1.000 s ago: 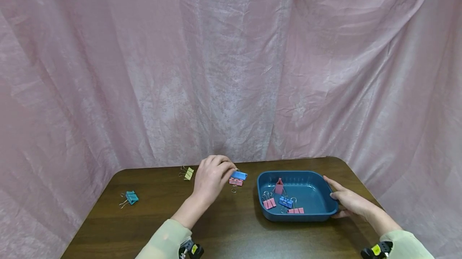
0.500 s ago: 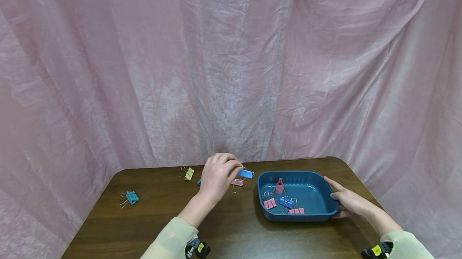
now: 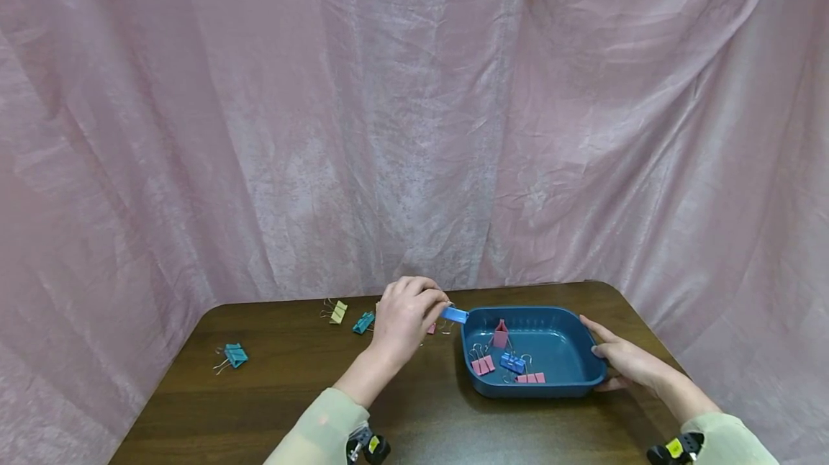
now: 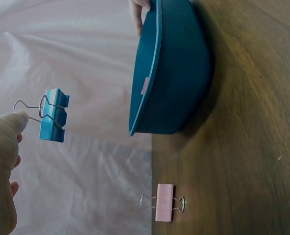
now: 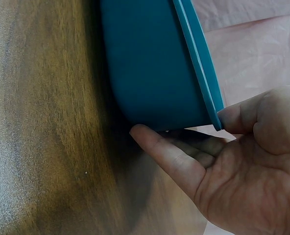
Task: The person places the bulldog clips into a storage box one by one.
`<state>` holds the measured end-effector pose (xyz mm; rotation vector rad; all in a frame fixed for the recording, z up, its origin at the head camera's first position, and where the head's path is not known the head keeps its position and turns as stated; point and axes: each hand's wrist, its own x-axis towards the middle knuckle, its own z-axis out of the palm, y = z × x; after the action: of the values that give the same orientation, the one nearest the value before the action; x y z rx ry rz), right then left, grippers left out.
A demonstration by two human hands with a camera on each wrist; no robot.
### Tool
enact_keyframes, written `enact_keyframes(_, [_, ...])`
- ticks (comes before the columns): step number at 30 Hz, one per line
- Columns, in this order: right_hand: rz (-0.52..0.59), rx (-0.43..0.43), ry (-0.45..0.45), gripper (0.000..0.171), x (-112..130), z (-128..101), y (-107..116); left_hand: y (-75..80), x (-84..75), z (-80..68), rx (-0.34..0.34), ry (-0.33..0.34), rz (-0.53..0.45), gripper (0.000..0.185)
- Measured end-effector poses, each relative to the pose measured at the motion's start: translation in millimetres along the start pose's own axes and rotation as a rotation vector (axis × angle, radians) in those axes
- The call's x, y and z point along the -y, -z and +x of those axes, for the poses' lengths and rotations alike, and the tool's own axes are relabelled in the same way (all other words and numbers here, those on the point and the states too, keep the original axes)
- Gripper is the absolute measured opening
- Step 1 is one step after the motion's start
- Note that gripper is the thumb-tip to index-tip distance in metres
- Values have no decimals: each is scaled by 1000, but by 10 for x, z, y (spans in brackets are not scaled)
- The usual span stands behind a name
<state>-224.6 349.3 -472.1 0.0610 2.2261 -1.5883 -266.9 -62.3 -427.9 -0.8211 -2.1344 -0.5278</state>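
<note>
Blue binder clip (image 3: 455,314) in mid-air beside the tray's left edge; it overlaps the rim in the head view, but the left wrist view shows it apart. Left hand (image 3: 406,315) pinches it, thumb closed on one wire handle (image 4: 29,106), opposing fingertip hidden. Should be light and stiff, hard to break; body looks smooth, probably a bit slick. Handles likely pivot, so it may swing; a pinch on one wire should do, body ends steadier. Blue tray (image 3: 578,378) looks rigid; right hand (image 3: 628,362) holds its right end, thumb on rim, fingers spread along the outer wall. Inside: three pink binder clips (image 3: 483,366), another blue binder clip (image 3: 513,363). Outside on the wooden table (image 3: 259,407): pink binder clip (image 4: 164,202), two teal binder clips (image 3: 236,355), yellow binder clip (image 3: 338,313). Pink curtain (image 3: 414,127) behind.
</note>
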Motion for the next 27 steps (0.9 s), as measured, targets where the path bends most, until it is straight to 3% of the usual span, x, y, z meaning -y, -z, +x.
enact_keyframes(8, [4, 4, 3, 70, 3, 6, -1, -59, -39, 10, -10, -29, -5, 5])
enact_keyframes(27, [-2, -2, -5, 69, 3, 5, -3, -190, -177, 43, 43, -27, -26, 5])
